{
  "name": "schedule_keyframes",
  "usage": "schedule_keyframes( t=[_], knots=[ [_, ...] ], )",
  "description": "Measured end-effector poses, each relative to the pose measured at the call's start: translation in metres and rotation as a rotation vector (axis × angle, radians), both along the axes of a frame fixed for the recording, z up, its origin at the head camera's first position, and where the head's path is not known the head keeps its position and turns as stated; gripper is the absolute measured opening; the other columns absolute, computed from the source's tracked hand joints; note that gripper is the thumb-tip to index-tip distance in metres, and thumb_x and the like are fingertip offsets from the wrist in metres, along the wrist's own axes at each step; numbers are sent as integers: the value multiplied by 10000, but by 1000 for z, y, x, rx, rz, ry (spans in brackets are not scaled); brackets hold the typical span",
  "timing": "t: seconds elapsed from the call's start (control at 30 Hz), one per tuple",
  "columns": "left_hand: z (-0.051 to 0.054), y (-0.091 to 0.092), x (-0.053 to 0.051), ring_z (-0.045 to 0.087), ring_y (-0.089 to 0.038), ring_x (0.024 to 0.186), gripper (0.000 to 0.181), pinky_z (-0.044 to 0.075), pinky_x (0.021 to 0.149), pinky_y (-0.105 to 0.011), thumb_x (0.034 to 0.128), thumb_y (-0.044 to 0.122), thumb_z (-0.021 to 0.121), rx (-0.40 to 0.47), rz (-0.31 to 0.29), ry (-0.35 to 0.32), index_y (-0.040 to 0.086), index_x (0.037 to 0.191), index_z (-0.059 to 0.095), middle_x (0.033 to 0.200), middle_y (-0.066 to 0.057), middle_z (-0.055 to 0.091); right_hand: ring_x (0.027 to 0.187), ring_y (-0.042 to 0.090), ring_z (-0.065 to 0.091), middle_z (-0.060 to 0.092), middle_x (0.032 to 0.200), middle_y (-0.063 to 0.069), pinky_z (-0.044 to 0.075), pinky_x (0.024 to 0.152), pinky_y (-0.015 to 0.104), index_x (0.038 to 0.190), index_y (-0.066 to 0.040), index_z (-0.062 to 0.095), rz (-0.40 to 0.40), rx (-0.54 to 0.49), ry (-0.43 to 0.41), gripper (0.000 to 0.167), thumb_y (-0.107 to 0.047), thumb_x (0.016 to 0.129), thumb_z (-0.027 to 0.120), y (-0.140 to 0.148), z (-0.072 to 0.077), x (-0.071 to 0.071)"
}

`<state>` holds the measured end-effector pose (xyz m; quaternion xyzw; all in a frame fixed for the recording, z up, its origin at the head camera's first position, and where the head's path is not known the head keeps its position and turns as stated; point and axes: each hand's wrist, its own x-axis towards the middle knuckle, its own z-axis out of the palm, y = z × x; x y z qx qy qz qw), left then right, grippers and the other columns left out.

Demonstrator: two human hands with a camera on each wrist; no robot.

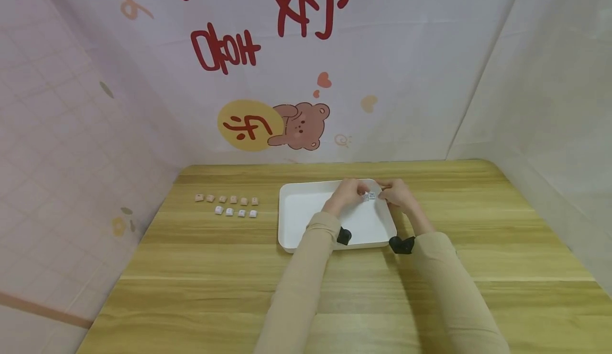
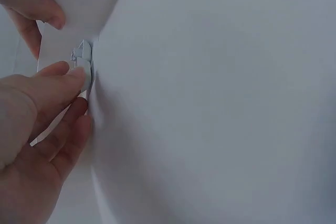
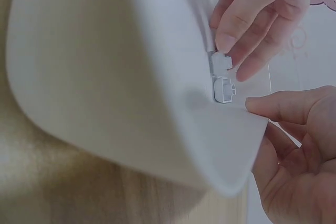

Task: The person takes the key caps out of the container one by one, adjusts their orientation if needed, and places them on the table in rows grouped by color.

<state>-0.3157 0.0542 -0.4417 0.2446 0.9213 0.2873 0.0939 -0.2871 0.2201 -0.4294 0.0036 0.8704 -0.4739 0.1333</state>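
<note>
A white rectangular tray (image 1: 306,210) lies on the table in the head view. Near its far right corner, my left hand (image 1: 345,194) pinches a small white keycap (image 3: 220,63) between thumb and fingers. Right beside that one stands a second white keycap (image 3: 224,89), on its side with a hollow face showing. Over the tray's right wall, my right hand (image 1: 399,194) grips the rim, with the thumb inside and the other fingers outside, partly hidden by the wall.
Left of the tray, several pinkish keycaps (image 1: 233,200) form a row on the wooden table (image 1: 201,290). Several white keycaps (image 1: 241,213) line up in front of them. A printed cloth (image 1: 406,67) hangs behind the table.
</note>
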Motion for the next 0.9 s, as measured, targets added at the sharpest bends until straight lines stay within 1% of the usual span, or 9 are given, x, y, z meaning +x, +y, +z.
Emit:
schedule_keyframes(
  t=[0.17, 0.33, 0.43, 0.53, 0.6, 0.67, 0.73, 0.8, 0.9],
  knots=[
    [1, 4, 0, 616, -168, 1082, 281, 495, 923, -256, 863, 52, 657, -86, 6, 4, 115, 1135, 694, 1144, -33, 691, 820, 187, 560, 502, 1328, 327, 510, 676, 265, 1417, 4, 393, -3, 2, -1, 557, 22, 869, 488, 0, 0, -2],
    [2, 5, 1, 620, -158, 1050, 198, 497, 901, -250, 892, 103, 643, -113, 15, 17, 110, 1078, 709, 1107, -27, 698, 918, 216, 583, 490, 1346, 321, 538, 707, 267, 1423, -6, 388, -9, 6, -10, 553, 10, 879, 489, -1, 1, -2],
    [3, 4, 2, 624, -154, 989, 163, 500, 856, -241, 893, 123, 647, -111, 15, 24, 92, 1039, 713, 1059, -36, 704, 863, 198, 574, 493, 1345, 318, 526, 673, 255, 1419, -7, 397, -8, 7, -9, 552, 16, 875, 489, -1, 2, -1],
    [5, 3, 4, 598, -135, 894, 126, 485, 767, -214, 877, 126, 666, -104, 22, 20, 76, 985, 708, 1006, -40, 700, 764, 159, 547, 511, 1319, 326, 501, 633, 246, 1415, 1, 398, -7, 0, -7, 565, 32, 859, 489, -1, 2, -1],
    [5, 3, 5, 566, -124, 832, 105, 462, 710, -202, 858, 117, 684, -98, 29, 18, 69, 950, 701, 973, -42, 695, 746, 146, 542, 518, 1307, 329, 497, 629, 245, 1415, 4, 395, -8, -7, -8, 571, 38, 853, 486, -1, 1, -2],
    [6, 3, 5, 533, -117, 794, 93, 437, 675, -198, 841, 109, 696, -97, 37, 13, 66, 923, 694, 951, -41, 688, 763, 154, 549, 522, 1309, 321, 500, 643, 243, 1418, -6, 398, -14, -15, -12, 576, 33, 850, 485, 0, 1, -1],
    [7, 3, 5, 521, -113, 784, 85, 434, 674, -203, 832, 109, 705, -101, 37, 1, 69, 905, 690, 940, -35, 685, 789, 161, 561, 514, 1317, 325, 510, 650, 245, 1412, -6, 408, -9, -21, -5, 578, 17, 841, 495, 0, 0, -1],
    [8, 3, 4, 533, -119, 799, 89, 450, 700, -209, 840, 107, 695, -101, 32, -19, 64, 918, 691, 944, -36, 684, 782, 162, 565, 505, 1325, 328, 516, 648, 252, 1405, -11, 423, -3, -26, 3, 578, -4, 834, 511, 1, 0, 0],
    [7, 3, -1, 570, -132, 855, 137, 479, 749, -220, 852, 101, 677, -104, 5, -59, 84, 988, 686, 962, -37, 673, 677, 138, 539, 515, 1301, 342, 502, 602, 259, 1392, -12, 445, 17, -45, 17, 577, -18, 822, 533, 3, 1, 1]
  ],
)
